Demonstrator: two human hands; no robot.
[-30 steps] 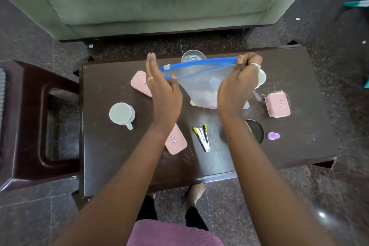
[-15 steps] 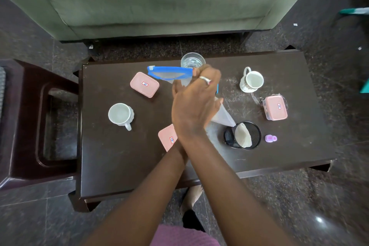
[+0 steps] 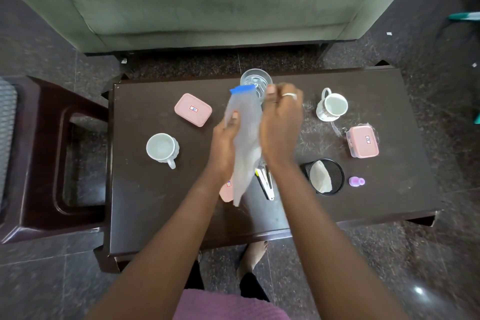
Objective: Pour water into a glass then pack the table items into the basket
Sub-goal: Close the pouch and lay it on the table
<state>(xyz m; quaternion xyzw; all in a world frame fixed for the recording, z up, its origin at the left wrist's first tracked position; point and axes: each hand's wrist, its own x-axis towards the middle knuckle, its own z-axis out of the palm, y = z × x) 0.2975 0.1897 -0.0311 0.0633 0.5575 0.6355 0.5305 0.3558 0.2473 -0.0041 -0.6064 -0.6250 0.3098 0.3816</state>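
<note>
Over the middle of the table (image 3: 155,202) I see a floppy, frosted plastic zip bag (image 3: 244,143) held up between both hands, its blue zip strip (image 3: 242,89) on top and its lower corner hanging to a point. The left hand (image 3: 224,145) pinches it, thumb pressed flat on the near face and fingers hidden behind. The right hand (image 3: 279,127), a silver ring (image 3: 289,95) on one finger, is curled against the bag's right edge; it is blurred, and I cannot tell whether it grips the plastic.

Just behind the zip strip, a clear round glass (image 3: 253,79) stands at the table's far edge. Beneath the bag lie a stapler (image 3: 266,182) and a pink box (image 3: 225,191), mostly covered. To the right a black mesh basket (image 3: 330,174), cylindrical, holds a folded whitish sheet (image 3: 320,176), and a small purple bottle (image 3: 356,181) lies just beside it. Farther right sits a pink lidded box (image 3: 363,141) with rounded corners, and behind it a patterned mug (image 3: 332,107). On the left are a ribbed white mug (image 3: 162,149) and another pink rounded box (image 3: 193,109).

The table is dark, scratched wood. A dark stool (image 3: 52,158) stands at its left, a green upholstered sofa (image 3: 207,2) beyond, all on a speckled stone floor (image 3: 428,267).
</note>
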